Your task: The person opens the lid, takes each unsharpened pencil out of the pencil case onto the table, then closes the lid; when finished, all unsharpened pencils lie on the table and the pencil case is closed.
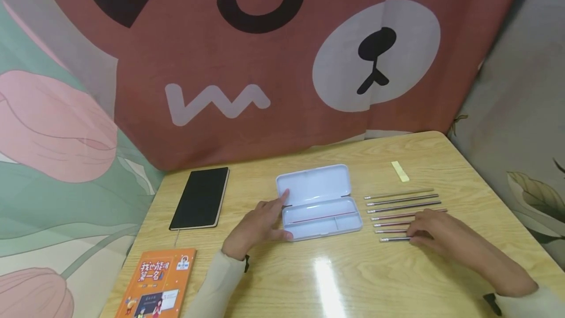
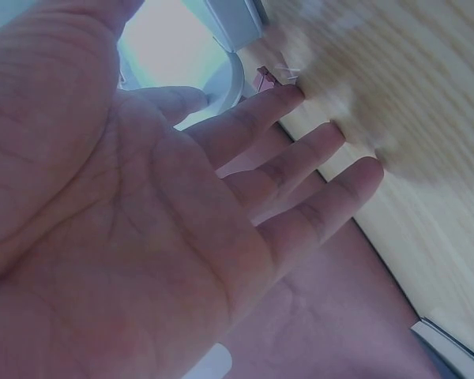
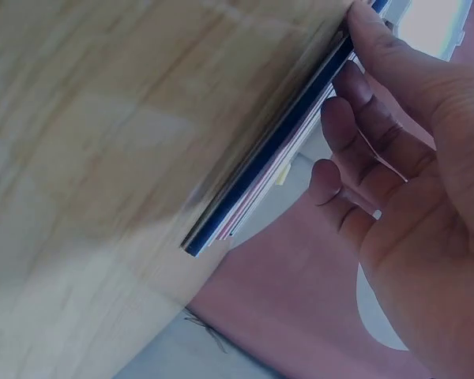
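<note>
A pale lavender pencil case point(image 1: 318, 202) lies open in the middle of the wooden table point(image 1: 353, 278), with one pencil point(image 1: 324, 217) in its lower tray. My left hand point(image 1: 274, 216) rests against the case's left end, index finger by the hinge and thumb at the front corner; the left wrist view shows its palm point(image 2: 221, 197) spread, fingers straight. Right of the case, several pencils point(image 1: 401, 205) lie in a row. My right hand point(image 1: 423, 232) lies over the nearest ones. In the right wrist view the thumb point(image 3: 371, 39) touches a pencil point(image 3: 276, 150), the other fingers loosely bent.
A black notebook point(image 1: 200, 198) lies at the left of the table and an orange book point(image 1: 156, 283) at the near left corner. A small yellow strip point(image 1: 400, 171) sits behind the pencils. A bear-print cloth point(image 1: 282, 63) hangs behind the table.
</note>
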`<state>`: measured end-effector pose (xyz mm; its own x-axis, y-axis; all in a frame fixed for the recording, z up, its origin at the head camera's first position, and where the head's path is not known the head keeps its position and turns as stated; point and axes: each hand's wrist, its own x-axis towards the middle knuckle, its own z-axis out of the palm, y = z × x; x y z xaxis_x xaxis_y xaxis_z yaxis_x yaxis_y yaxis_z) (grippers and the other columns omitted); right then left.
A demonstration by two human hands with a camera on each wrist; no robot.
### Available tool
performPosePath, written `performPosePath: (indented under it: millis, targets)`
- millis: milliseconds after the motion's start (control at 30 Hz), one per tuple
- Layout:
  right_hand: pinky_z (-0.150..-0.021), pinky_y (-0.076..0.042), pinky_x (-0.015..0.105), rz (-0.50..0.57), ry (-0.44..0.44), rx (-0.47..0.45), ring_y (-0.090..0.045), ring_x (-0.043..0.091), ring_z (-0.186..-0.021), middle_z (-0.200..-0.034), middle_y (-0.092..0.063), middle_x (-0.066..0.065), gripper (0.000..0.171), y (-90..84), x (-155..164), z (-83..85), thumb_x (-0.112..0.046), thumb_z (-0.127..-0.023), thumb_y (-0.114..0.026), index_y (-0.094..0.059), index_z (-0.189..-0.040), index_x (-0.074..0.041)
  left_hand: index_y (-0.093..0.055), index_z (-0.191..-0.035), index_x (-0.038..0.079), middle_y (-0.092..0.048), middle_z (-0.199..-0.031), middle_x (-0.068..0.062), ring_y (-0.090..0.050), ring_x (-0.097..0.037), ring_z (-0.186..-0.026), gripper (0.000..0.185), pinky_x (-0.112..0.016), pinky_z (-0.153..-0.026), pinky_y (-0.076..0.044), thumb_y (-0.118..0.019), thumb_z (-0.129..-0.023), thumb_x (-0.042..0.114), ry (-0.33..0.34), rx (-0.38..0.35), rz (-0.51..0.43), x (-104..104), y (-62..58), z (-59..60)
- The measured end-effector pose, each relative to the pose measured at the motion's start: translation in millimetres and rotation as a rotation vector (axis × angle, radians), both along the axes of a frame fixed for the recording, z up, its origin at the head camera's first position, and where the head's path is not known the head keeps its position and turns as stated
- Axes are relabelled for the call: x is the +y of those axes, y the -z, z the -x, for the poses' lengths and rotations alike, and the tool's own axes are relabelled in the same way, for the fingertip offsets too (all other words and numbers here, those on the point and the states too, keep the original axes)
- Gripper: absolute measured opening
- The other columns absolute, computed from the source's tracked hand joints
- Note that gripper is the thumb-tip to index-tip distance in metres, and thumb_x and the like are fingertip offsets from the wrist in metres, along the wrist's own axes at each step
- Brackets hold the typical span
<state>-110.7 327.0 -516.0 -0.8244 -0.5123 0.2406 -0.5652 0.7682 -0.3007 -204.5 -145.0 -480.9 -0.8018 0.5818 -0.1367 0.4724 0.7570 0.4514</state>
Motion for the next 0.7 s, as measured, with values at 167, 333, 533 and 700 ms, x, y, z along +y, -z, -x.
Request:
performPosePath:
  millis: [167,333,533,700]
  targets:
    - [-0.066,-0.049,0.026,0.016,-0.009,0.019,-0.052,-0.008,-0.082,-0.09,-0.063,-0.026,0.022,0.5,-1,-0.1,-0.013,-0.082,-0.095,-0.082,-0.092,-0.027,-0.018,-0.178,0.013,-0.043,-0.176,-0.012,-0.046,-0.047,-0.151,0.114,-0.062,-0.12,-0.045,-0.088,-0.094,0.043,-0.001,-0.009,-0.015,-1,1.0,-0.3]
    - [-0.066,-0.05,0.025,0.035,-0.027,0.009,-0.053,-0.008,-0.083,-0.089,-0.067,-0.018,0.023,1.3,-3,0.4,-0.009,-0.082,-0.094,-0.082,-0.093,-0.024,-0.019,-0.178,0.012,-0.043,-0.175,-0.012,-0.046,-0.046,-0.152,0.113,-0.061,-0.121,-0.045,-0.088,-0.094,0.043,0.005,-0.006,-0.02,-2,0.6,-1.5]
    - [-0.068,-0.053,0.026,0.025,-0.02,0.013,-0.058,-0.005,-0.085,-0.092,-0.069,-0.018,0.023,1.7,-6,1.4,-0.011,-0.083,-0.094,-0.081,-0.094,-0.026,-0.019,-0.178,0.012,-0.043,-0.175,-0.012,-0.046,-0.047,-0.152,0.113,-0.061,-0.121,-0.045,-0.088,-0.094,0.043,0.009,-0.004,-0.015,-2,0.1,-1.1]
    - [-0.072,-0.056,0.03,-0.007,0.026,0.039,-0.062,-0.003,-0.088,-0.095,-0.069,-0.023,0.02,-2.1,-12,3.8,-0.021,-0.085,-0.095,-0.08,-0.092,-0.032,-0.018,-0.178,0.013,-0.043,-0.176,-0.012,-0.047,-0.045,-0.151,0.114,-0.06,-0.121,-0.046,-0.087,-0.094,0.045,0.011,-0.001,-0.006,-2,2.2,-0.1]
